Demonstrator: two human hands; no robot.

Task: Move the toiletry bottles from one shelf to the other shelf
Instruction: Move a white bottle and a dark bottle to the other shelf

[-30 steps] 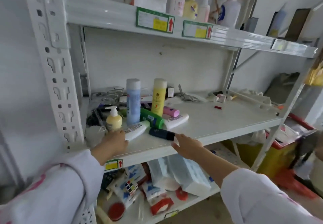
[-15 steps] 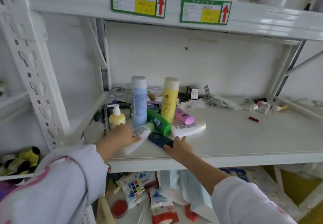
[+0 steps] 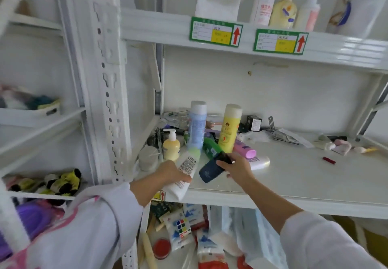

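Navy tube (image 3: 211,169): clasped in our right hand (image 3: 237,167), tilted, its dark cap uppermost, raised just over the front of the middle shelf (image 3: 294,184). White tube (image 3: 184,172): gripped by our left hand (image 3: 171,173), fingers wrapped about its lower half, green cap pointing toward the back, tail past the shelf's front edge. Just behind both hands: green bottle (image 3: 211,148) lying down, pink bottle (image 3: 244,150) lying down, yellow pump bottle (image 3: 171,147) upright. Behind these, upright: blue bottle (image 3: 197,124), yellow bottle (image 3: 229,128). Upper shelf (image 3: 336,48): further bottles standing, two green labels (image 3: 216,32) on its edge.
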